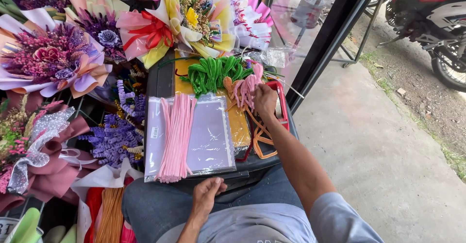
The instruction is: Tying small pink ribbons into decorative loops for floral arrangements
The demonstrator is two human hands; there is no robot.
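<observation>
the right hand [264, 100] pinches the pink pipe cleaners [247, 88] at the tray's [162, 80] far right edge; they look light and bendy, best gripped mid-stem. the left hand [206, 194] rests loosely curled, empty, at the near edge.

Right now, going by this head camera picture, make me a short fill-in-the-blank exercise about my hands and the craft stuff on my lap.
1. The right hand touches a bunch of pink pipe cleaners next to a pile of ____ pipe cleaners.
2. The left hand rests at the near edge of the black ____ on the lap.
3. The straight pink pipe cleaner bundle lies on sheets of ____ paper in a clear sleeve.

Missing words: green; tray; lilac
</observation>
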